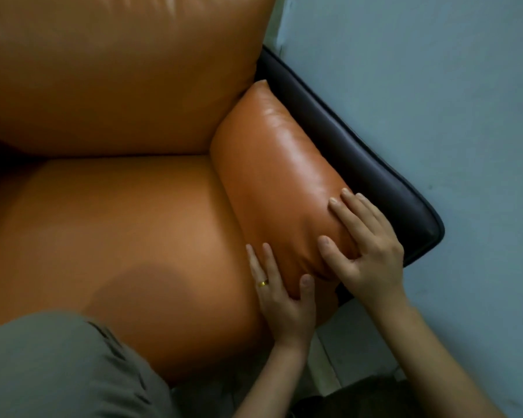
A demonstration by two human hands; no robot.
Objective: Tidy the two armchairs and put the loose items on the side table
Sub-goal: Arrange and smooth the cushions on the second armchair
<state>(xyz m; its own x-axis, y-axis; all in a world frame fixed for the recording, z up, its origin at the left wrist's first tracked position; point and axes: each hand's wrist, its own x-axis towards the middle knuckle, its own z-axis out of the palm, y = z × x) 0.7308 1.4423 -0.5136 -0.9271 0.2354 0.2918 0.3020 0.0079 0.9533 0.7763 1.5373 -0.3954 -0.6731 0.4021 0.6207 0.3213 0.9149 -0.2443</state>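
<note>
An orange leather armchair fills the view, with a back cushion [118, 70] and a seat cushion [118, 230]. Its loose orange arm cushion [272, 164] lies along the right side on the dark frame [360, 158]. My left hand [281, 303], wearing a gold ring, grips the cushion's near end, with its fingers in the gap beside the seat and its thumb on top. My right hand [369, 254] holds the same end from the outer side. There its fingers spread over the top and its thumb dents the leather.
A pale blue-grey surface [450, 101] runs close along the chair's right side. My knee in grey-green trousers [58, 366] is at the bottom left, against the seat's front. No loose items or side table are in view.
</note>
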